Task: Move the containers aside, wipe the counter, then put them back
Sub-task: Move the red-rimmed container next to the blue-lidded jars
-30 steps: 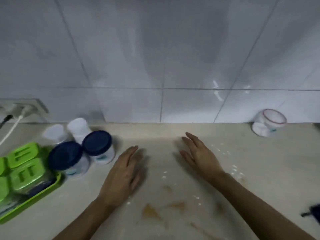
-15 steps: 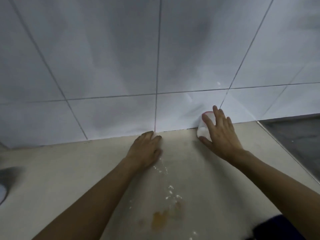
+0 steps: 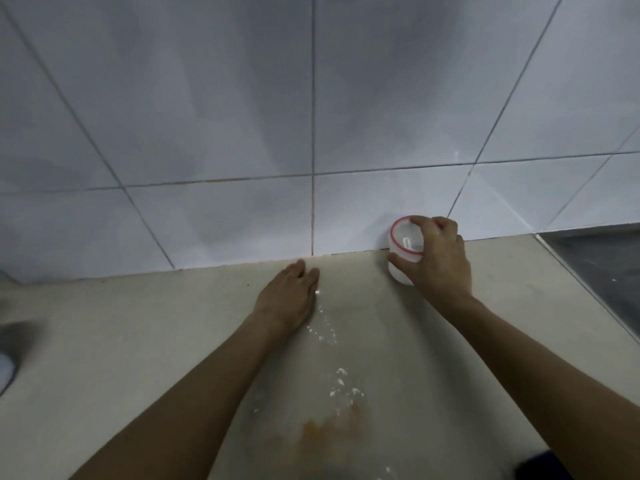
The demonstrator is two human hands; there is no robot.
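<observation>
Far left edge: blurred pale object on the desk, cut off by the frame, can't tell what it is.

Left hand: palm down, flat on the desk near the wall, fingers together pointing at the tile joint. Grip holds nothing, hand spread flat.

Just right of that hand and running toward the camera: white crumbs in a loose trail, then an orange-brown stain on the beige surface between the two forearms.

Right hand: grip closed around a small white container with a red rim, fingers over the top edge, thumb on the near side. Container is tilted, mouth facing the camera and left. It sits at the back of the desk, up against the white tiled wall; can't tell whether its base touches the desk.

Far right: darker grey surface adjoins the desk edge.

Bottom right corner: dark blue object, mostly out of frame.
</observation>
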